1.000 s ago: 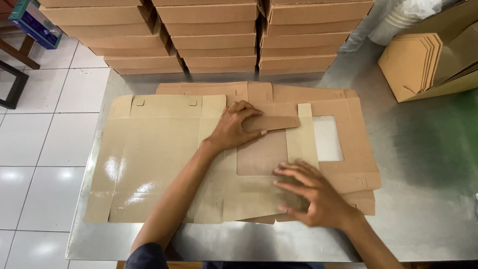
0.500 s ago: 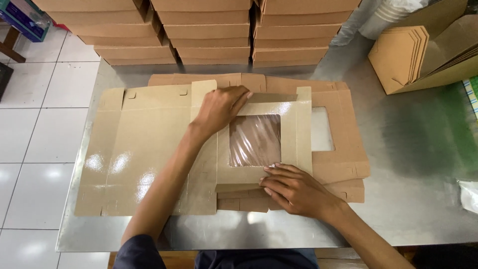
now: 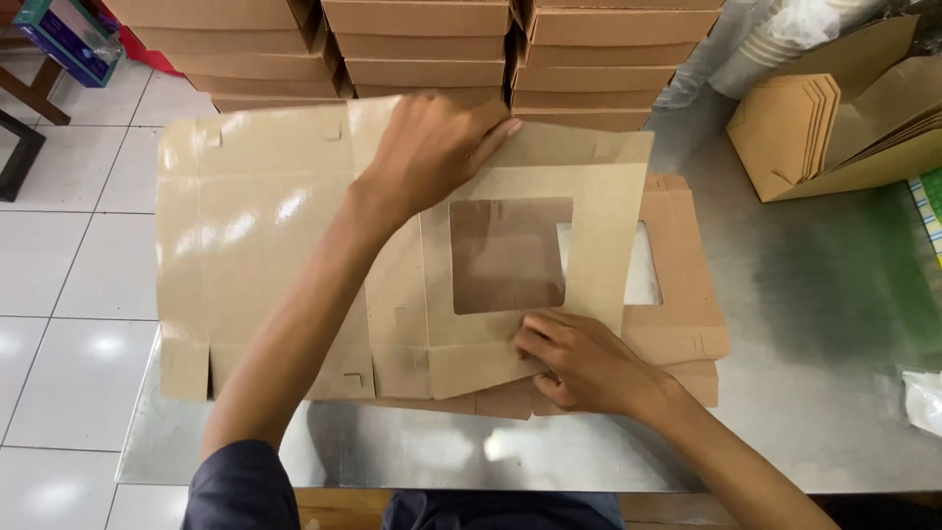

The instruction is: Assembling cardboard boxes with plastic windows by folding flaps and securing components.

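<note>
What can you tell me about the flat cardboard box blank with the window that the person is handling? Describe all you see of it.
The box blank is plain brown cardboard, unfolded, with creased panels, small slotted tabs along its edges and a square window covered in clear film. Its glossy face catches the light. It lies on a stack of similar blanks on a metal table. The windowed panel is lifted: the left hand grips its far edge, the right hand presses its near edge.

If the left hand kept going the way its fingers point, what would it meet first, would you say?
Probably the stacked cardboard boxes just beyond the left hand, at the table's far edge, though depth is unclear.
</note>
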